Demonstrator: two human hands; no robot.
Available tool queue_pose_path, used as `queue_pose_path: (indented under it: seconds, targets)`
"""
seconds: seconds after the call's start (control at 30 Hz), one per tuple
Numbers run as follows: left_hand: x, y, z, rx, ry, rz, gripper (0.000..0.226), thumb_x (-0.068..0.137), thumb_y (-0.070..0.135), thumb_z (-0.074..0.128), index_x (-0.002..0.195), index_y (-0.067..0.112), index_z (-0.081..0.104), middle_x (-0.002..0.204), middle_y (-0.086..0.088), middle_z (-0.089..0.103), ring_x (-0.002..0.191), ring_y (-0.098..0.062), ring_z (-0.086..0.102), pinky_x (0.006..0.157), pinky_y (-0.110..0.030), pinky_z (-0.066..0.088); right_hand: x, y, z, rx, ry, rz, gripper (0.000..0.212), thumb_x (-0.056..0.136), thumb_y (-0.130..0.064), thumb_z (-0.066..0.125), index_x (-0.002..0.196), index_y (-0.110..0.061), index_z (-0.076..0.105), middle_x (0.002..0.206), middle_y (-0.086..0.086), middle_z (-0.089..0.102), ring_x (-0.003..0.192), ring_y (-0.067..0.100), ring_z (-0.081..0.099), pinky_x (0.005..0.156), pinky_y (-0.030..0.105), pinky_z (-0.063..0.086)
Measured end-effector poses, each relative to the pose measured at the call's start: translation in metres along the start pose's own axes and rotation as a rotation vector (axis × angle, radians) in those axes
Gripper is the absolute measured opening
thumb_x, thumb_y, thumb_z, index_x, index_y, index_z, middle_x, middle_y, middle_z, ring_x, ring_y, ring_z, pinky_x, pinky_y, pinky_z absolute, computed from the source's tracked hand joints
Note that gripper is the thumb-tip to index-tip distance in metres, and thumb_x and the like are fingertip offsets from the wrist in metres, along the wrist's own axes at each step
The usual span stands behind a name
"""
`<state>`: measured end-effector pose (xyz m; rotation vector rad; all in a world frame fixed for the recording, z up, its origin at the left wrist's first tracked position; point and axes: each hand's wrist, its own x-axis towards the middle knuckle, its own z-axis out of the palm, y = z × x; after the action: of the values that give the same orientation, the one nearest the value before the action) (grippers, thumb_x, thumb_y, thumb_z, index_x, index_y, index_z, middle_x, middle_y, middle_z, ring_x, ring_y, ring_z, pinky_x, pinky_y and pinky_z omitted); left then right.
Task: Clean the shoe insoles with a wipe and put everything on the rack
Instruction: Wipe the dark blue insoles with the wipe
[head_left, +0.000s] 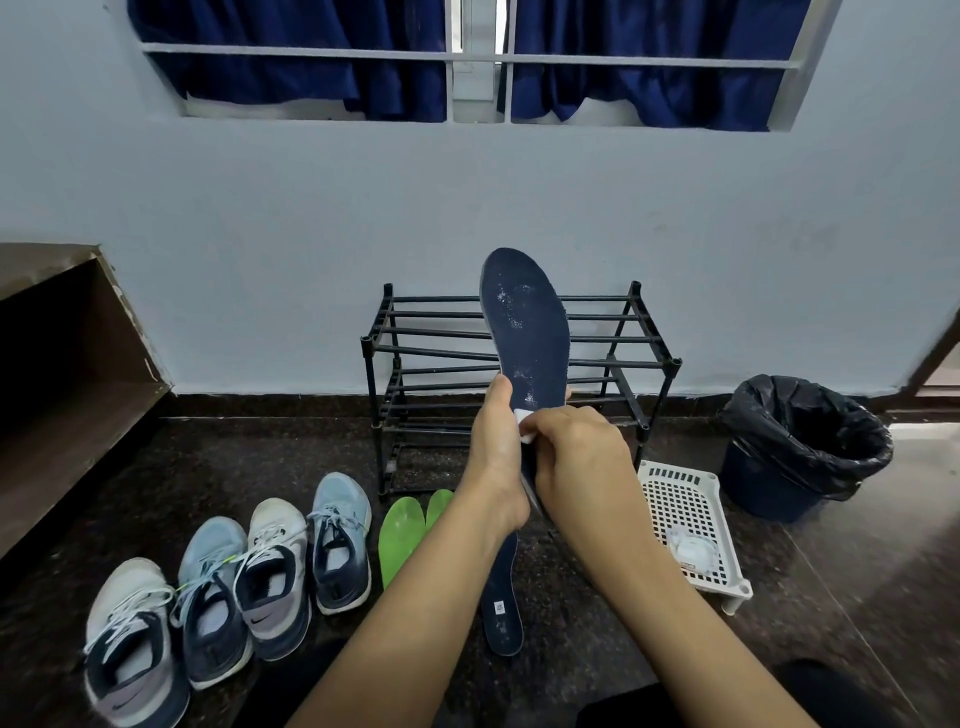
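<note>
The left hand grips the navy insole by its lower edge, upright before the rack; the right hand pinches a white wipe against its face. Before the rack, a second insole lies on the floor between the green insoles and the basket.

Person, seen from own head camera.
- Left hand, left forearm: bare to the lower edge of the frame.
- Right hand, right forearm: likewise bare.
- Black garment over the legs at lower centre and lower right: plain dark fabric, cut not discernible.
</note>
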<state>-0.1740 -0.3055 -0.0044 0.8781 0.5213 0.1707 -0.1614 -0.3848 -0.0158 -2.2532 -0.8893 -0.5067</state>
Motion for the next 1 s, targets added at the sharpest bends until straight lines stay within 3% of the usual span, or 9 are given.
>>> queue_pose_path:
  seconds: [0.17,0.3,0.43,0.6,0.77,1.0]
  targets:
    - [0.002,-0.002,-0.001,0.019,-0.006,-0.003,0.057,0.097,0.054,0.038,0.108,0.011,0.073,0.092,-0.004,0.075,0.088,-0.02,0.069,0.076,-0.031,0.051,0.001,0.002,-0.002,0.013,0.016,-0.003,0.022,0.072,0.009,0.058,0.079,-0.008,0.07,0.079,0.007,0.067,0.08,0.026,0.06,0.063,0.04,0.053]
    - [0.0,-0.005,0.004,0.01,-0.04,0.018,0.048,0.098,0.048,0.04,0.091,0.014,0.072,0.084,-0.004,0.072,0.081,-0.021,0.067,0.074,-0.032,0.051,0.007,0.006,-0.004,-0.002,0.111,-0.002,0.023,0.068,0.013,0.059,0.072,-0.008,0.068,0.073,0.006,0.065,0.073,0.026,0.059,0.056,0.041,0.052]
    - [-0.002,-0.001,0.004,-0.012,-0.008,0.028,0.053,0.099,0.049,0.039,0.109,0.008,0.071,0.093,-0.006,0.072,0.087,-0.022,0.067,0.079,-0.032,0.052,0.005,0.002,-0.002,0.014,0.085,-0.022,0.024,0.063,0.014,0.061,0.07,-0.007,0.068,0.07,0.006,0.066,0.069,0.027,0.06,0.055,0.039,0.053]
    - [0.0,0.004,0.0,-0.015,0.012,0.023,0.056,0.099,0.051,0.038,0.105,0.008,0.073,0.09,-0.005,0.074,0.078,-0.018,0.069,0.069,-0.028,0.053,-0.001,-0.003,0.0,0.013,0.01,-0.016,0.021,0.069,0.01,0.061,0.075,-0.009,0.069,0.074,0.007,0.066,0.074,0.027,0.06,0.059,0.041,0.053]
    - [0.0,-0.005,0.005,0.024,-0.002,0.045,0.053,0.099,0.051,0.038,0.104,0.011,0.073,0.096,-0.008,0.073,0.093,-0.025,0.068,0.085,-0.036,0.052,0.008,0.006,-0.005,-0.011,0.111,0.01,0.023,0.069,0.012,0.061,0.072,-0.01,0.069,0.074,0.004,0.066,0.073,0.024,0.061,0.059,0.036,0.052]
    - [0.0,-0.001,0.002,0.021,0.016,0.031,0.057,0.097,0.053,0.039,0.113,0.009,0.072,0.099,-0.007,0.074,0.092,-0.023,0.068,0.077,-0.031,0.052,0.002,0.001,-0.007,0.018,-0.028,0.016,0.023,0.074,0.006,0.054,0.078,-0.01,0.07,0.077,0.005,0.067,0.077,0.024,0.06,0.067,0.034,0.05]
